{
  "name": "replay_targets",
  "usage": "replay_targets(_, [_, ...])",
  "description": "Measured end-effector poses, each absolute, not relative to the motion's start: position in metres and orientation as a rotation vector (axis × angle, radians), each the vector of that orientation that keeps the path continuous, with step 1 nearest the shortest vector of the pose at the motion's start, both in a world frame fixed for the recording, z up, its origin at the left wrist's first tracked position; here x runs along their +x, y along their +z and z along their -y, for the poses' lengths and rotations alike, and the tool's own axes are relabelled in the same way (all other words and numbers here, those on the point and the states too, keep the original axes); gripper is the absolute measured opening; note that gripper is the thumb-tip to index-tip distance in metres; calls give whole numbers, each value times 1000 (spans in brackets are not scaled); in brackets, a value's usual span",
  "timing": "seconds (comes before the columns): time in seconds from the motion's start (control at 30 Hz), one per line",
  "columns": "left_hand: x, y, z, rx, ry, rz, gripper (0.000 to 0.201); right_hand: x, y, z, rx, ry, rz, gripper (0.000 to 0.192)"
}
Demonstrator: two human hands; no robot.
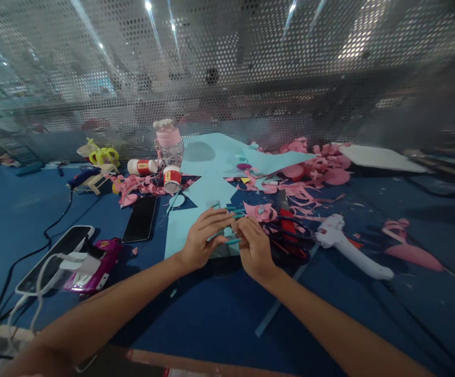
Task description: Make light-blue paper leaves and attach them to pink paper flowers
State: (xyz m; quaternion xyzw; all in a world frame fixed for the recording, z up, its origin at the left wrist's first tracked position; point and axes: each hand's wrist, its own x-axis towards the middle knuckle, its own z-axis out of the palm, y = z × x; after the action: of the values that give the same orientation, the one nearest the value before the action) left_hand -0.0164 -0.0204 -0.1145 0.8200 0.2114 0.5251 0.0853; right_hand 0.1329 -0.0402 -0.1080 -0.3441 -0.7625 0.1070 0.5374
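Two bare hands are held close together over a blue table, with a thin teal curled piece pinched between their fingertips. By the left hand it is gripped with thumb and fingers; by the right hand, with curled fingers from the other side. Its full shape is hidden by the fingers. Beneath it a pale blue sheet is partly covered by the left hand. Farther back, large light blue paper is spread, flanked by pink paper scraps. To the right of the hands, a red-handled tool and a white glue gun are laid down. To the left, a dark phone is placed flat, with a tipped paper cup behind it.
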Motion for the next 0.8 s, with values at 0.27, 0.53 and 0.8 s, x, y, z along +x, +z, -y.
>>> replay_targets(0.27, [-21, -110, 12, 2358, 1760, -764, 35, 126, -116, 34, -983, 1033, 1376, 37])
replay_targets(0.53, [-24, -112, 11, 2393, 1868, -870, 31, 131, -106, 32, -914, 808, 1775, 27])
replay_targets(0.8, [-16, -108, 24, 2402, 1849, -927, 23, 133, -113, 34, -784, 434, 1930, 9])
